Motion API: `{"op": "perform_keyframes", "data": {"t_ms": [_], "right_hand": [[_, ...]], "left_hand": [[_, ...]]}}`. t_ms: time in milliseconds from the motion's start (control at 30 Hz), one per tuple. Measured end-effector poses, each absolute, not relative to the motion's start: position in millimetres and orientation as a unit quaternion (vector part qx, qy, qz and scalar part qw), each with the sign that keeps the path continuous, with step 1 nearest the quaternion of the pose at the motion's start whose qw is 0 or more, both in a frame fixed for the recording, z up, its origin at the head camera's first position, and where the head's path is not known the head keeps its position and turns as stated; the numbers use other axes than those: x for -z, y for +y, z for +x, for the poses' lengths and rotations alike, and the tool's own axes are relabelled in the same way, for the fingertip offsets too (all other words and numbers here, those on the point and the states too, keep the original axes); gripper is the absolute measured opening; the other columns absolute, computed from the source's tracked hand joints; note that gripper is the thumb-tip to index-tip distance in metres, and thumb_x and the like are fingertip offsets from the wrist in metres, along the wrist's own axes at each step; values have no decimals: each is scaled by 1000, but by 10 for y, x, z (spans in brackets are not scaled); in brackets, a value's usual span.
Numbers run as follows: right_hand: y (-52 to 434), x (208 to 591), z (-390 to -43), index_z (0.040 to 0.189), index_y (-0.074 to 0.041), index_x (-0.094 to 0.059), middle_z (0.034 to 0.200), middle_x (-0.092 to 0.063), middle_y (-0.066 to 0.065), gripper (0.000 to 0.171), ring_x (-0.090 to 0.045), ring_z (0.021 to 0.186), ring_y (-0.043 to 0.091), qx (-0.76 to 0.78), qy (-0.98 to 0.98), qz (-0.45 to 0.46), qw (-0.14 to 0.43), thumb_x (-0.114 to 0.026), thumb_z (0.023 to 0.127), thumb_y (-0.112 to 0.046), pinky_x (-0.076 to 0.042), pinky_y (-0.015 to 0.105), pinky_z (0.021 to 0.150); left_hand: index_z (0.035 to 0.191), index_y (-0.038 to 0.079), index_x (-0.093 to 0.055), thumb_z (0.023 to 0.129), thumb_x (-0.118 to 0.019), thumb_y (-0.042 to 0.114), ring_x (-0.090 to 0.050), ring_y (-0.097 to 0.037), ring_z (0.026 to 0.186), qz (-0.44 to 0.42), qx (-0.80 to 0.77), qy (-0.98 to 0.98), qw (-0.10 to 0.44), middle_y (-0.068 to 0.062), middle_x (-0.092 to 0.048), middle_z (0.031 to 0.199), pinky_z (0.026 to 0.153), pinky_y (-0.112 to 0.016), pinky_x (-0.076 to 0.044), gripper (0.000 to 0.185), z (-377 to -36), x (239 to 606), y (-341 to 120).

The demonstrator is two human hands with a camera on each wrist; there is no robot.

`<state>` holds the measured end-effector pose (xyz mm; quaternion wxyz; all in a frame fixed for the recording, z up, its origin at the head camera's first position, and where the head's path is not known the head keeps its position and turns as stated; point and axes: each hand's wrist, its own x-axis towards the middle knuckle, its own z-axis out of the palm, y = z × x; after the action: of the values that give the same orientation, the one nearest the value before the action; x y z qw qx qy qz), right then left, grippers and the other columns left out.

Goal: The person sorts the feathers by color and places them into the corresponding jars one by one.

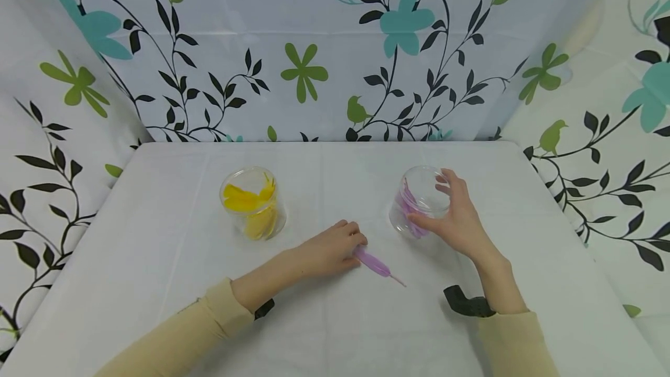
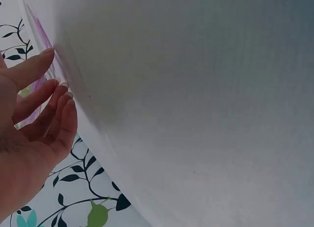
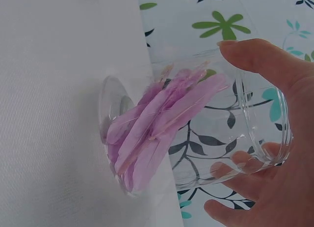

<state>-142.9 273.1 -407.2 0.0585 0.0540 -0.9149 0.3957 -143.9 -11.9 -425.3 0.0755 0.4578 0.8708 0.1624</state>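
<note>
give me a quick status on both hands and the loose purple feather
Right hand grips purple-feather jar. Left hand touches loose purple feather on table. Yellow-feather jar stands apart, nothing in the way.

Clear glossy jar [image 1: 419, 202] holds soft purple feathers [image 3: 157, 124]; beside it, the table [image 1: 157, 237] wears matt white woven cloth.

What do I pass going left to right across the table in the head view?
Clear glass jar of yellow feathers → left hand → loose purple feather lying on the white tablecloth → clear glass jar of purple feathers → right hand, gripping that jar.
</note>
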Motion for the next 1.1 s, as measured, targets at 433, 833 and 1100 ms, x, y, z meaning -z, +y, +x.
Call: {"op": "perform_keyframes", "data": {"t_ms": [433, 833, 1100], "right_hand": [[2741, 4094, -1445, 156, -11, -17, 149, -34, 21, 111, -40, 140, 40, -398, -914, 57, 62, -88, 75, -37, -32, 70, 108], [2754, 4103, -1449, 155, -9, -19, 149, -33, 23, 108, -40, 138, 40, -411, -906, 75, 67, -88, 76, -33, -35, 63, 111], [2746, 4095, -1445, 156, -9, -17, 150, -32, 22, 109, -40, 139, 41, -413, -906, 70, 60, -87, 77, -36, -36, 63, 110]], "left_hand": [[90, 8, -67, 96, -65, 8, -58, -17, 81, 447, -175, 869, 116, -1, -63, 85, 80, -30, -49, 6, -1473, 4242, -44], [102, 6, -71, 97, -64, 9, -57, -19, 79, 330, -266, 905, -14, -4, -71, 90, 75, -29, -53, 9, -1698, 3409, 55], [112, 6, -70, 98, -62, 7, -61, -23, 96, 341, -133, 929, -59, -7, -70, 103, 88, -29, -52, 16, -1818, 3149, 430]]}}
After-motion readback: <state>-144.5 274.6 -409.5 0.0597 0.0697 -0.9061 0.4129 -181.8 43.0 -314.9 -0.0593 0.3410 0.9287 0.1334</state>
